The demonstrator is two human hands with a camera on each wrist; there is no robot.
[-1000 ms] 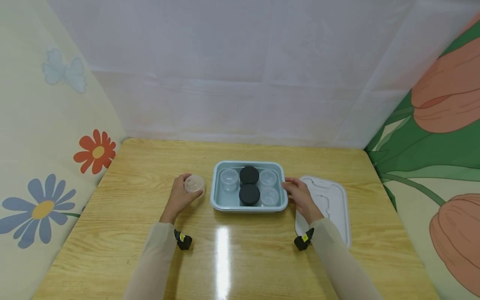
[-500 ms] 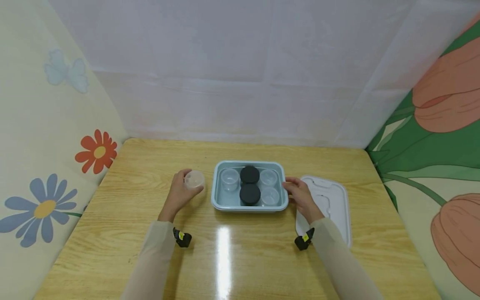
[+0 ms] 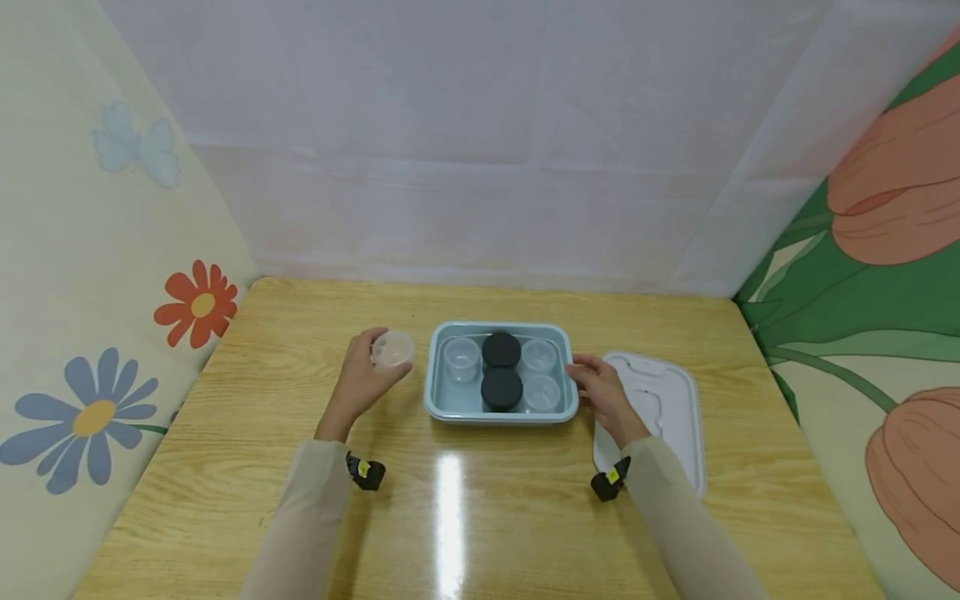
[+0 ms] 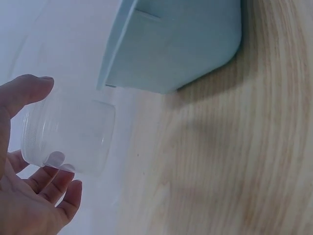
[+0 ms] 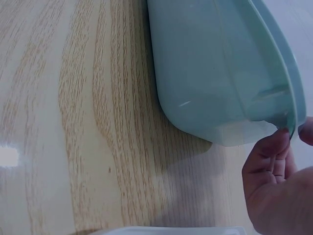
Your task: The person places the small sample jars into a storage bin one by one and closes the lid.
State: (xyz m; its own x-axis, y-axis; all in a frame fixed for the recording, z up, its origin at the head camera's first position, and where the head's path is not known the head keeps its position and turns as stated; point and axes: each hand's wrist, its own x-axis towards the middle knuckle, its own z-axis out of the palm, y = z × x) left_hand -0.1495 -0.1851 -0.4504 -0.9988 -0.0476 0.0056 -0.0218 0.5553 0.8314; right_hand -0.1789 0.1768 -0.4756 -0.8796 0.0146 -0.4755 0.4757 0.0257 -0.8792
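Observation:
A clear plastic jar [image 4: 73, 132] with a ridged band at its top is gripped by my left hand [image 3: 363, 377], thumb on one side and fingers on the other. In the left wrist view it hangs above the table, beside the box. My right hand [image 3: 598, 390] pinches the right rim of the light blue box [image 3: 467, 416], as the right wrist view also shows. Inside the box stand two jars with black lids [image 3: 501, 389] in the middle column, one clear jar [image 3: 462, 360] on the left and two clear jars [image 3: 540, 393] on the right.
A white lid [image 3: 663, 408] lies flat on the wooden table [image 3: 525, 517] to the right of the box, partly under my right forearm. Behind the table hangs a white cloth [image 3: 480, 208]. Flower-patterned cloths [image 3: 120, 317] flank both sides.
My left hand has raised the clear jar off the table and moved it slightly away from me and to the right. The right hand stays on the box rim.

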